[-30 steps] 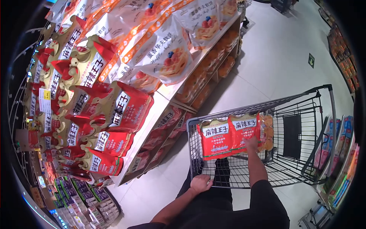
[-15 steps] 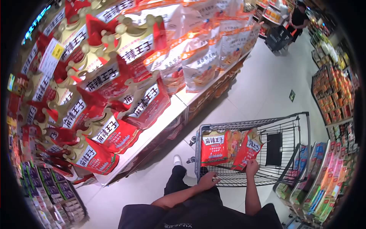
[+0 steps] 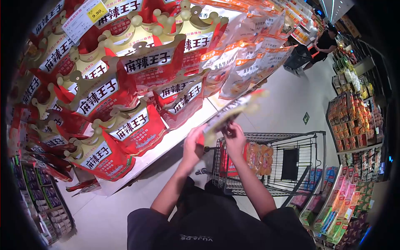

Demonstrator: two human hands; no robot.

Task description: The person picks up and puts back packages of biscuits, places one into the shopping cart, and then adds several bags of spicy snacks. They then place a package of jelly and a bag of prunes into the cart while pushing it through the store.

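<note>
Between my two hands is a red snack bag [image 3: 231, 113], tilted and blurred, with its gold crown-shaped top edge toward me. My left hand [image 3: 194, 145] grips its near left end. On the near side, my right hand [image 3: 235, 139] has its fingers closed on the edge. The bag is raised above the near end of the shopping cart [image 3: 277, 191], beside the shelf. Inside the cart are another red snack bag [image 3: 228, 160], partly hidden by my right forearm, and a clear pack of orange-brown food [image 3: 259, 159].
Red snack bags [image 3: 137, 123] with crown tops crowd the shelf at left, next to white and orange bags [image 3: 254, 62]. A price tag [image 3: 85, 18] hangs above. A person [image 3: 325, 45] with a dark cart [image 3: 296, 60] stands up the aisle. Packed shelves [image 3: 354, 121] line the right.
The red snack bag has come up out of the cart toward the shelf. My left hand has moved from the cart's rim onto it, and the view has shifted nearer the shelf.
</note>
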